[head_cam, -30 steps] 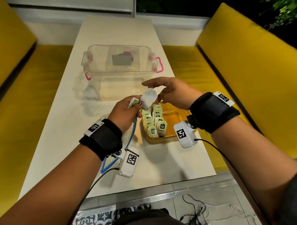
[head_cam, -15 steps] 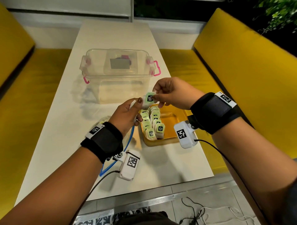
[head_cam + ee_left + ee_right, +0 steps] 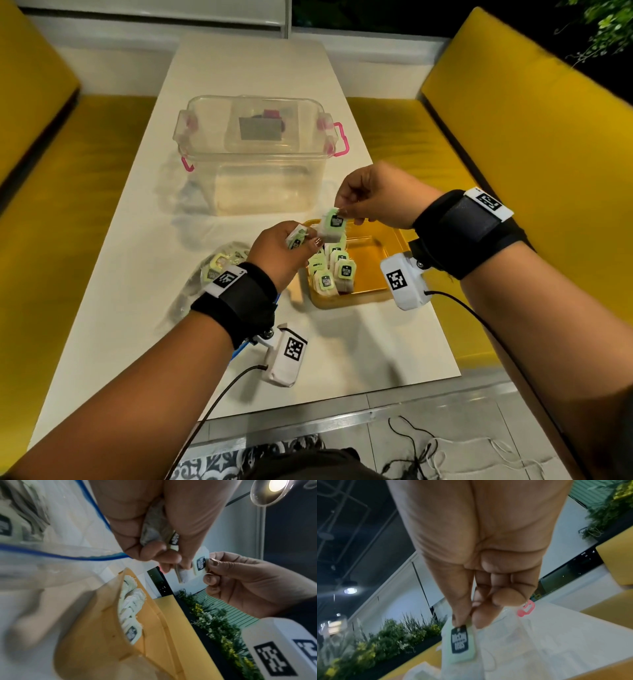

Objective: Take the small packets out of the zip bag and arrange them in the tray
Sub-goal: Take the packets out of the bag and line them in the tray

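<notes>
The right hand (image 3: 373, 198) pinches one small green-labelled white paper packet (image 3: 331, 225) by its top edge between thumb and forefinger, holding it in the air just above the far end of the shallow amber plastic tray (image 3: 376, 260). The left hand (image 3: 281, 251), at about nine o'clock from the tray, is clenched round another packet or two (image 3: 295, 238); how many I cannot tell. In the tray, two rows of packets (image 3: 330, 270) stand on edge along its nine o'clock side, while the three o'clock half is bare. The clear zip bag with a blue seal (image 3: 219, 270) lies on the white table (image 3: 239, 68) at nine o'clock of the left hand, with several packets visible inside. My judgement: the job is roughly half done, with the held packets and the bag's remainder left to place. A lidded clear plastic box with pink latches (image 3: 257, 154) sits at twelve o'clock.
</notes>
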Tool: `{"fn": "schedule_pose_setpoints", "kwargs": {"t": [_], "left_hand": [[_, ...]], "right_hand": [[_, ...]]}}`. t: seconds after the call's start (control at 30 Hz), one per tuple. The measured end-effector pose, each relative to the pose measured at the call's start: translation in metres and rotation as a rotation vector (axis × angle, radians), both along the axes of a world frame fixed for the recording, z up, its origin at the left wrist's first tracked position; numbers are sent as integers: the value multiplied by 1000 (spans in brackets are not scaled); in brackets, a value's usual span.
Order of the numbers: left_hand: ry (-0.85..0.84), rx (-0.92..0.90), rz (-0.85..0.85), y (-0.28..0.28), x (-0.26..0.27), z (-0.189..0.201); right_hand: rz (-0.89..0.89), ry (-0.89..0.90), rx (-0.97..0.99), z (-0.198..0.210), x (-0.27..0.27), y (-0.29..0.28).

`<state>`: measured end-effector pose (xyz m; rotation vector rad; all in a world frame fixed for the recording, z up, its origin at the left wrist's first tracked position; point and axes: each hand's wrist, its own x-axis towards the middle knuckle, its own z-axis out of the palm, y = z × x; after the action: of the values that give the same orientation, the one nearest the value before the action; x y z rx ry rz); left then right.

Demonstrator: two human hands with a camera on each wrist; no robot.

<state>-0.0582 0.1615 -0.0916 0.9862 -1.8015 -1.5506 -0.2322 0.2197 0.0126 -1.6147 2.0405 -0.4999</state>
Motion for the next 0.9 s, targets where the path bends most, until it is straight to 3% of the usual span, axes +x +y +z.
{"fn": "schedule_pose_setpoints", "kwargs": {"t": [0.27, 0.57, 0.77, 0.9], "left_hand": [[-123, -22, 93, 0, 2, -23], [-378, -138, 66, 0, 4, -36], [-291, -46, 75, 1, 8, -33], [-57, 276, 89, 3, 8, -15]], "right_hand": [[81, 195, 510, -51, -10, 4], [90, 270, 608, -83, -6, -13], [142, 357, 598, -82, 2, -22], [109, 385, 501, -67, 3, -23]]}}
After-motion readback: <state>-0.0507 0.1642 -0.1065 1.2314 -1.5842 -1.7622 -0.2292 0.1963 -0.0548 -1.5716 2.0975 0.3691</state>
